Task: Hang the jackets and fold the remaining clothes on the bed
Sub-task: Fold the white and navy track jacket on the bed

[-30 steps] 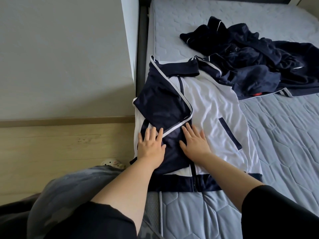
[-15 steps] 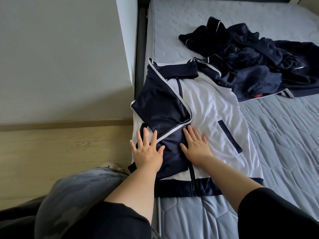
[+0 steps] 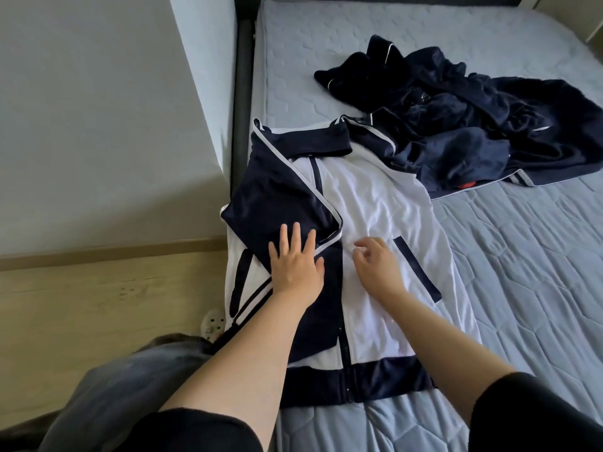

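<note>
A white and navy zip jacket lies flat on the bed's near left corner, its navy left sleeve folded across the front. My left hand presses flat on that folded sleeve with fingers straight. Just to the right, my right hand hovers over the white front panel beside the zip, its fingers loosely curled and holding nothing. A heap of dark navy clothes is crumpled farther back on the right, one piece overlapping the jacket's right shoulder.
The grey quilted mattress stretches right and back. A dark bed frame runs along the left edge beside a grey wall. Wooden floor lies left, with my grey-trousered leg and a patterned slipper near the bed corner.
My right hand has lifted off the jacket and curled its fingers. My left hand has slid a little up the folded sleeve. The view has shifted closer.
</note>
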### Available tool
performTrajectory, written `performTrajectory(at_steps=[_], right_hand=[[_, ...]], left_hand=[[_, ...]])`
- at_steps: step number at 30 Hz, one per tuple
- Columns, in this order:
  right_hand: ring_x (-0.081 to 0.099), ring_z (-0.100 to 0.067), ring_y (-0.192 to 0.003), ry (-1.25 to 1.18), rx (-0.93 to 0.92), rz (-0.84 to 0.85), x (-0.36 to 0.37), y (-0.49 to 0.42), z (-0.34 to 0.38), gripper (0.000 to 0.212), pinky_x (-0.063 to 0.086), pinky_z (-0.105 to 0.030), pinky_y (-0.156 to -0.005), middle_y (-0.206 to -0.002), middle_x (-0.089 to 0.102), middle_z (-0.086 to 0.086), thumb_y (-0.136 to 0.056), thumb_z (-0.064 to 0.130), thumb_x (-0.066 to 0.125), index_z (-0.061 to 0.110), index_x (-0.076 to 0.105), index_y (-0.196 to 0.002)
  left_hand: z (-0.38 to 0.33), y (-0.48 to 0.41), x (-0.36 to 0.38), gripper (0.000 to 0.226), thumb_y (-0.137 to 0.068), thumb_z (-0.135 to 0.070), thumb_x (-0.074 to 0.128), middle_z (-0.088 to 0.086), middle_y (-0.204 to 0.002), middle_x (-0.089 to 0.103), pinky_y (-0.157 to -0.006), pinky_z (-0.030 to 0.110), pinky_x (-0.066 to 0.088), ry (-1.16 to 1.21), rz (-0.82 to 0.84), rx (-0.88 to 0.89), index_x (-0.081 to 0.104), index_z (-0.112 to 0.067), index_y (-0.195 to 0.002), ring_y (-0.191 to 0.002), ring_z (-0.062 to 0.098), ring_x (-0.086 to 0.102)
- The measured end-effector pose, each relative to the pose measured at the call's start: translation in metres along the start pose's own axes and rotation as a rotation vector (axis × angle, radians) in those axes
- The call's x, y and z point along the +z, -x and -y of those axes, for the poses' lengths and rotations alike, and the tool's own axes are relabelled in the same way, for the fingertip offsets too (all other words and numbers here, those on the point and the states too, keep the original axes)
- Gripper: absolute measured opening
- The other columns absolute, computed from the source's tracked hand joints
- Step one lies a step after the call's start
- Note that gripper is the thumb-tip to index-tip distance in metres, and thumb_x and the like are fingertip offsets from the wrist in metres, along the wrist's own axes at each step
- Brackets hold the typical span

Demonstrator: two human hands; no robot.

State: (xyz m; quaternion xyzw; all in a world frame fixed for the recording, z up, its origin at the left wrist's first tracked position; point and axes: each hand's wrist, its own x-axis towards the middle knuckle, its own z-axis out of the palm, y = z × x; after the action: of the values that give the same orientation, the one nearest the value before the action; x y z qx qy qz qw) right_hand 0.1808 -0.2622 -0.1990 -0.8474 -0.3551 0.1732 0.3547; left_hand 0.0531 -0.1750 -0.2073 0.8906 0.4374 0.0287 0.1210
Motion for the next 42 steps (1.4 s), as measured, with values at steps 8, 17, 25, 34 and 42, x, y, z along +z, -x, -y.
performTrajectory(at_steps=[8, 17, 25, 34, 42], right_hand=[[0.055, -0.011, -0.086, -0.122, 0.151, -0.102, -0.026, -0.073, -0.002, 0.028, 0.038, -0.018, -0.071, -0.118, 0.052, -0.005, -0.092, 0.018, 0.047, 0.010, 0.061, -0.115], [0.052, -0.025, -0.103, -0.536, 0.720, -0.406, -0.074, -0.154, -0.034, 0.050, 0.042, -0.037, -0.090, -0.114, 0.050, -0.007, -0.083, 0.038, 0.056, 0.007, 0.047, -0.122], [0.059, -0.009, -0.070, -1.005, 0.826, -0.349, -0.092, -0.182, -0.050, 0.025, 0.048, -0.024, -0.070, -0.079, 0.062, 0.012, -0.083, 0.047, 0.062, 0.029, 0.058, -0.099], [0.043, -0.022, -0.125, -0.250, 0.733, -0.430, -0.107, -0.184, -0.030, 0.031, 0.045, -0.026, -0.090, -0.124, 0.051, -0.004, -0.092, 0.011, 0.051, 0.012, 0.048, -0.123], [0.051, -0.009, -0.100, -0.600, 0.613, -0.387, -0.122, -0.173, 0.015, 0.047, 0.039, -0.007, -0.041, -0.137, 0.040, 0.017, -0.099, 0.023, 0.032, 0.040, 0.014, -0.139]], left_hand=[[-0.021, -0.049, -0.007, 0.061, -0.099, -0.038, 0.035, 0.001, -0.159, -0.008, -0.115, 0.050, 0.002, 0.152, 0.168, -0.012, 0.004, -0.029, -0.151, -0.144, 0.027, -0.015], [-0.021, -0.076, 0.002, 0.059, -0.099, -0.047, 0.027, -0.001, -0.159, -0.011, -0.114, 0.051, -0.001, 0.126, 0.182, 0.034, 0.001, -0.034, -0.150, -0.144, 0.024, -0.016], [-0.014, -0.088, 0.017, 0.058, -0.099, -0.050, 0.024, -0.004, -0.159, -0.008, -0.114, 0.050, -0.001, 0.117, 0.204, 0.034, -0.002, -0.037, -0.149, -0.145, 0.021, -0.014], [0.006, -0.089, 0.014, 0.064, -0.095, -0.033, 0.048, -0.009, -0.159, -0.005, -0.114, 0.046, -0.006, 0.443, 0.257, 0.068, 0.013, -0.036, -0.149, -0.144, 0.011, -0.013], [-0.003, -0.069, -0.012, 0.058, -0.096, -0.021, 0.049, -0.004, -0.159, 0.004, -0.115, 0.042, -0.006, 0.659, 0.259, 0.008, 0.024, -0.025, -0.148, -0.145, 0.010, -0.007]])
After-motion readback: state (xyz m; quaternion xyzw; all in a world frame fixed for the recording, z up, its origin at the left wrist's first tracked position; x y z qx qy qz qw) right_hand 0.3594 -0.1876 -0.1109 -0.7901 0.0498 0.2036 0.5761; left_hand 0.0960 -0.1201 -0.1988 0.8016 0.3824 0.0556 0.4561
